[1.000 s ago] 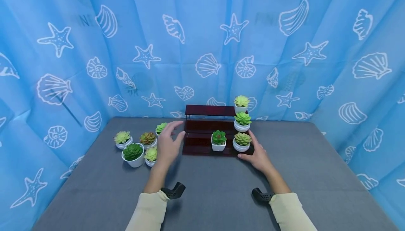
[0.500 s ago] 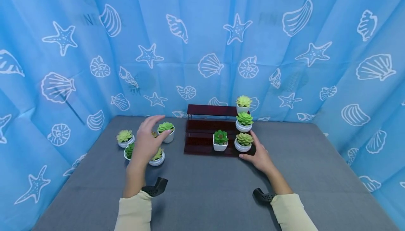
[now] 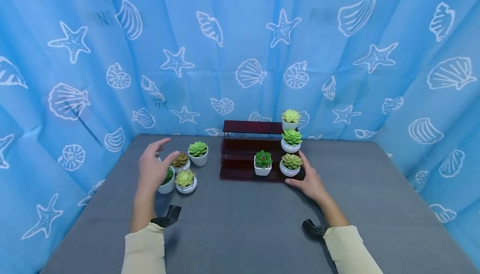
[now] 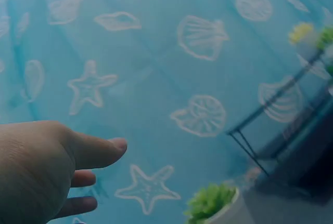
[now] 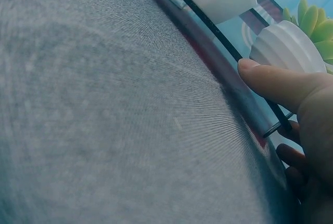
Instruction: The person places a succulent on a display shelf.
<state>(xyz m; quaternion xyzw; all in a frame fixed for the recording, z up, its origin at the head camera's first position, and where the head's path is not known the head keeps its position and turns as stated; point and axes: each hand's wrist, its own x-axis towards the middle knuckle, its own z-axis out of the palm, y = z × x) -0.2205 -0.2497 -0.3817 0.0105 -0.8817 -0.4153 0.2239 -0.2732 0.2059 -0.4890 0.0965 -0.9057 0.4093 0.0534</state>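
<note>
My left hand (image 3: 153, 167), thumb and fingers spread apart, hovers over the potted succulents at the left and holds nothing. Partly covered by it is a dark green succulent (image 3: 167, 184) in a white pot; another pot behind the hand is mostly hidden. Beside these stand a brownish succulent (image 3: 181, 162), a yellow-green one (image 3: 185, 181) and a bright green one (image 3: 198, 154). My right hand (image 3: 313, 184) grips the front right corner of a dark red tiered shelf (image 3: 240, 145). In the right wrist view the thumb (image 5: 260, 73) lies on its front bar, with fingers curled by its end.
On the shelf's lowest tier stand a dark green succulent (image 3: 263, 163) in a square pot and a round-potted one (image 3: 290, 165). Two more succulents occupy the right ends of the middle (image 3: 291, 140) and top tiers (image 3: 290, 119). A blue shell-print curtain (image 3: 225, 57) surrounds the grey table (image 3: 240, 232).
My left hand has moved left, away from the shelf and across the loose succulents, uncovering the bright green, brownish and yellow-green ones. The right hand stays at the shelf's corner. The view shifts slightly.
</note>
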